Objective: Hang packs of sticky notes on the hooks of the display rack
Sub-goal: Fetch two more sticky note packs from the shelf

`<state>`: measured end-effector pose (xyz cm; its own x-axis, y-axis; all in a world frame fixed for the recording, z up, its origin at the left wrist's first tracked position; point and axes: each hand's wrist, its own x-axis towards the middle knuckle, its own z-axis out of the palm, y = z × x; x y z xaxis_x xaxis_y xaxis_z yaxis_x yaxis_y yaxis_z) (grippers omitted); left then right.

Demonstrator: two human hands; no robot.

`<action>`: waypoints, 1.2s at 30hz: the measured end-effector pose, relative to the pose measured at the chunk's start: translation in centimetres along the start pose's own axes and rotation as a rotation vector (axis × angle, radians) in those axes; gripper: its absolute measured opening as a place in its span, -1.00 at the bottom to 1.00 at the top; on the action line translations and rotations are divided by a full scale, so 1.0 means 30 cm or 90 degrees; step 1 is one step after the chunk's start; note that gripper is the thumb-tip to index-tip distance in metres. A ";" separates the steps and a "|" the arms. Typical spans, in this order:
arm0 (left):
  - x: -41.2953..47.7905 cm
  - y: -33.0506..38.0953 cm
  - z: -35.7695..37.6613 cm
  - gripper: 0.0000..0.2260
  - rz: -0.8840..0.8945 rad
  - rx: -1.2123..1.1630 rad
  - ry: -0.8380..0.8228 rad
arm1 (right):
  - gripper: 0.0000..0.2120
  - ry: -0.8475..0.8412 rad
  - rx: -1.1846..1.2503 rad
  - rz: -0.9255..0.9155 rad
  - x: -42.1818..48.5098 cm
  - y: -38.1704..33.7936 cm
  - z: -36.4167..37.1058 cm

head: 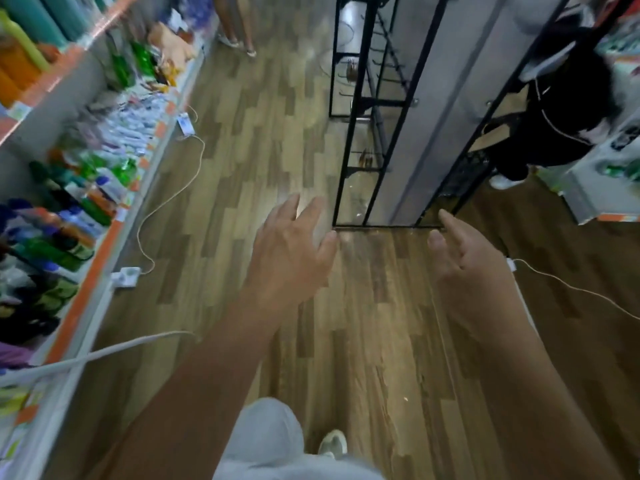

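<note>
"Display rack (367, 109), head view: black metal frame, standing on the wood-plank floor (242, 150) ahead and right of centre, backed by a grey panel (433, 98)," the first clerk reads out.

"Hooks?" asks the second.

"Hooks (391, 67): black, in rows down the near face of the frame. Two small brownish things hang among them, too blurred to tell what they are."

"Hands?"

"Left hand (291, 251): back up, fingers spread, holding nothing, stretched out over the floor just short of the rack's foot. Right hand (464, 268): fingers loosely extended and apart, also holding nothing, beside the rack's near right corner. Neither touches the frame."

"And below them?"

"One pale trouser leg (263, 441) and one light shoe (333, 442) at the bottom edge."

"Surroundings?"

"Shelf (104, 161) along the left: orange-edged, packed with green, blue and orange bottles and packets, blurred. White power strip (126, 276) on the floor at its foot, a pale cable (173, 199) looping away from it. A second white cable (571, 289) runs over the floor at right. Person in black (554, 109) behind the rack at upper right. Legs of another person (235, 22) at the top, near the shelf's far end."
</note>
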<state>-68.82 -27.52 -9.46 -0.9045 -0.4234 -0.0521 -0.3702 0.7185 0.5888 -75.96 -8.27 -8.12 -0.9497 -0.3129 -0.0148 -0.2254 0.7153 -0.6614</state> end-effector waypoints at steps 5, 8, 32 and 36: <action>0.401 -0.062 -0.056 -0.48 0.013 0.016 0.054 | -0.51 0.015 -0.049 -0.028 0.412 -0.076 0.065; 0.669 -0.116 -0.100 -0.47 0.033 0.034 0.075 | -0.48 0.024 -0.071 -0.020 0.670 -0.141 0.134; 2.741 -0.132 -0.422 -0.50 0.149 0.131 0.059 | -0.47 0.103 0.001 0.007 2.549 -0.649 0.517; 3.051 -0.116 -0.445 -0.49 0.151 0.116 0.034 | -0.46 0.110 0.011 0.065 2.831 -0.670 0.527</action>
<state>-147.48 -76.14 -5.51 -0.9596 -0.2571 0.1139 -0.1869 0.8857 0.4249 -148.64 -59.10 -7.92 -0.9909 -0.1267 0.0456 -0.1240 0.7263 -0.6761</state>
